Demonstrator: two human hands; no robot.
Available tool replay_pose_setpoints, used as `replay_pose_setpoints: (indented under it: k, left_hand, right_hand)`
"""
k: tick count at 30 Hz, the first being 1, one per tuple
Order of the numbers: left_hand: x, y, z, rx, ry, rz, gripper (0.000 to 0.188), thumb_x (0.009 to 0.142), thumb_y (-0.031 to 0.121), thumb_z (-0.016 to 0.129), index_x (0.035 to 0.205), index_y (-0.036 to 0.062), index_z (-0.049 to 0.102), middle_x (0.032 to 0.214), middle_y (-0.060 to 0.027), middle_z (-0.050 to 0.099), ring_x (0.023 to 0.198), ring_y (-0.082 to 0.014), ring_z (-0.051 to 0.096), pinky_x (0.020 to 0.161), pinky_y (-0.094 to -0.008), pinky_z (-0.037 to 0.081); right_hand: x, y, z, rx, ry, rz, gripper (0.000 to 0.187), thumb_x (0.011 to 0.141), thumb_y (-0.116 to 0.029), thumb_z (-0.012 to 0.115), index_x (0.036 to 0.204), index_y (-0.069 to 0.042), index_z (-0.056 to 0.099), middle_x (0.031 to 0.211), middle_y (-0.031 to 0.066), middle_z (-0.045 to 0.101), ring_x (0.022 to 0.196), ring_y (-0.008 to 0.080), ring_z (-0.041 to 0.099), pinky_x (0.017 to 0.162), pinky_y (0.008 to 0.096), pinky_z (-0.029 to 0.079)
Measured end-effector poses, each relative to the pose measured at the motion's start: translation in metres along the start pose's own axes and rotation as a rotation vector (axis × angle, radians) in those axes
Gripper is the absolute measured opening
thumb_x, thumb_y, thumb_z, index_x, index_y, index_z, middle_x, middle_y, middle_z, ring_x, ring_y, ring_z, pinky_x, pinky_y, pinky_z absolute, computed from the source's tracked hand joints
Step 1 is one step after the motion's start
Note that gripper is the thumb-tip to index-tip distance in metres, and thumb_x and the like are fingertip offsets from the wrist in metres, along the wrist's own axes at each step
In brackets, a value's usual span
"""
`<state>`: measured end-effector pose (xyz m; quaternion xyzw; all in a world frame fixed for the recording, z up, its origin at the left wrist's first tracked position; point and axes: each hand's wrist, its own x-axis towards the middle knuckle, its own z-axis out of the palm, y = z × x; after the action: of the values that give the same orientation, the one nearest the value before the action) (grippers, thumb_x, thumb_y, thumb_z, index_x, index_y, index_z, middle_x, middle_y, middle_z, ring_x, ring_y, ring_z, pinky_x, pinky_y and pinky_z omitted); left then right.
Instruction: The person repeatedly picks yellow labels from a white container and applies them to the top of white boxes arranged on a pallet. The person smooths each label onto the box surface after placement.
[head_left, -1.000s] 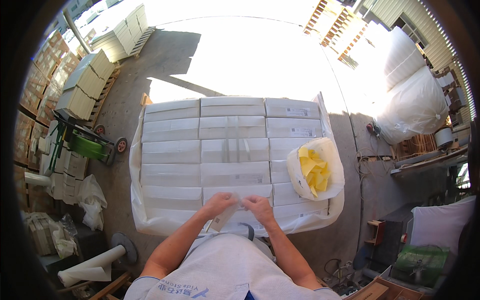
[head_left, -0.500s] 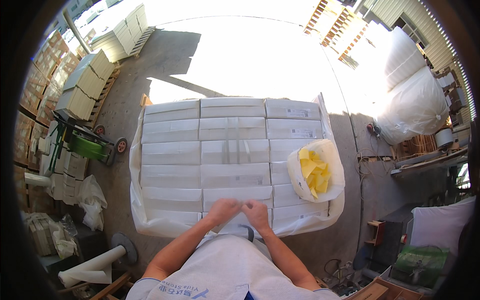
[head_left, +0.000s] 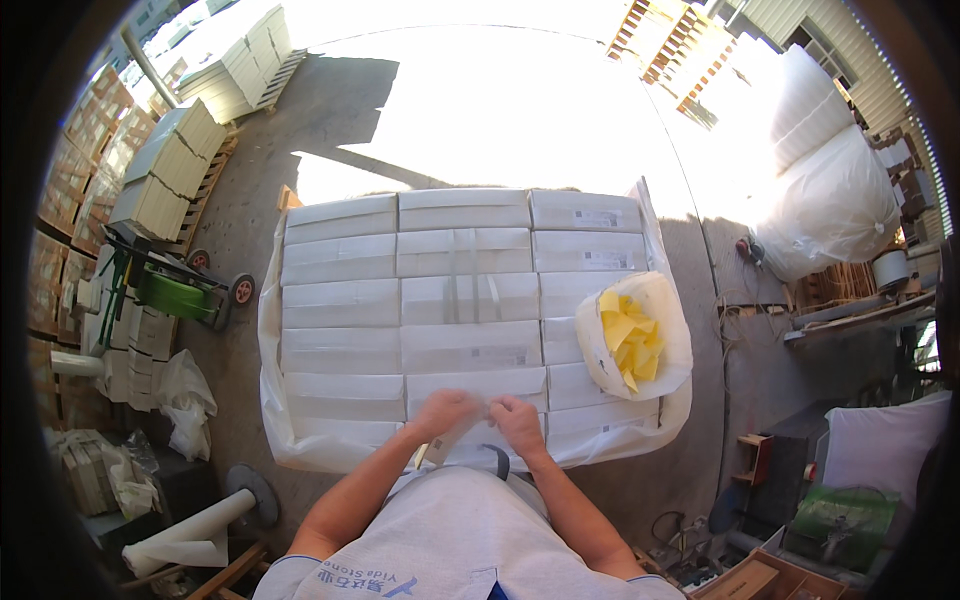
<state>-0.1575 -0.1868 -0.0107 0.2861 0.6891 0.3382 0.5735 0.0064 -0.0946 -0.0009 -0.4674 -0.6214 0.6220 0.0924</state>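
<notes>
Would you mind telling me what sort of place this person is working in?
Probably an outdoor warehouse or factory yard: a large stack of white boxes in a plastic liner, more boxes on wooden pallets, and a green pallet truck on concrete.

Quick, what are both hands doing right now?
Left hand: closed, pinching a pale strip over the white boxes.
Right hand: closed, fingers pinched beside the left; what it grips cannot be told.

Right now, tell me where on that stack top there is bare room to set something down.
The box tops left of and beyond the white bag of yellow pieces lie bare, out to the far row. The near edge is crowded: left hand and right hand meet there, and the bag fills the right side.
</notes>
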Motion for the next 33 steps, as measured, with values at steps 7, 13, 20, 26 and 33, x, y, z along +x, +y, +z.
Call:
replay_pose_setpoints:
  k: [7,13,20,26,33]
  left_hand:
    - [0.003,-0.005,-0.01,-0.428,-0.06,-0.122,0.027,0.091,0.025,0.063,0.104,0.0024,0.07,0.086,-0.0045,0.067,0.072,-0.0135,0.061,0.063,-0.03,0.049]
    - [0.003,-0.002,-0.001,-0.247,-0.01,0.003,0.028,0.092,0.025,0.063,0.107,0.002,0.07,0.089,-0.004,0.068,0.075,-0.0112,0.06,0.068,-0.0295,0.049]
    - [-0.002,0.009,0.004,0.165,0.065,0.148,0.029,0.094,0.024,0.06,0.109,0.0017,0.069,0.09,-0.0045,0.068,0.076,-0.0108,0.06,0.067,-0.0285,0.049]
    - [0.0,0.022,0.002,-0.455,-0.099,-0.034,0.029,0.096,0.024,0.058,0.112,0.0014,0.067,0.083,-0.0026,0.065,0.068,-0.0089,0.055,0.06,-0.0235,0.044]
    - [-0.002,0.038,0.022,-0.112,0.023,0.173,0.033,0.092,0.024,0.059,0.116,0.0008,0.065,0.09,-0.009,0.068,0.079,-0.0157,0.062,0.073,-0.0304,0.05]
  right_hand:
    - [-0.012,-0.015,0.002,-0.067,0.188,-0.251,0.018,0.086,-0.014,0.065,0.098,-0.001,0.068,0.081,0.0119,0.07,0.069,0.0179,0.066,0.066,0.0316,0.052]
    - [-0.01,-0.019,0.007,-0.191,0.223,-0.336,0.017,0.086,-0.015,0.068,0.094,0.0,0.067,0.084,0.0135,0.069,0.071,0.0222,0.067,0.067,0.0328,0.053]
    - [0.003,-0.005,0.004,-0.023,0.18,-0.081,0.019,0.087,-0.017,0.067,0.095,0.001,0.067,0.08,0.0112,0.07,0.07,0.0151,0.066,0.063,0.0306,0.052]
    - [0.004,-0.011,-0.012,0.179,0.139,-0.002,0.019,0.089,-0.018,0.067,0.093,0.0,0.066,0.08,0.0062,0.069,0.07,0.0116,0.064,0.063,0.0259,0.05]
    - [-0.009,-0.035,-0.03,0.418,-0.09,0.047,0.021,0.092,-0.02,0.066,0.099,-0.001,0.064,0.083,0.0049,0.067,0.078,0.01,0.062,0.069,0.0231,0.048]
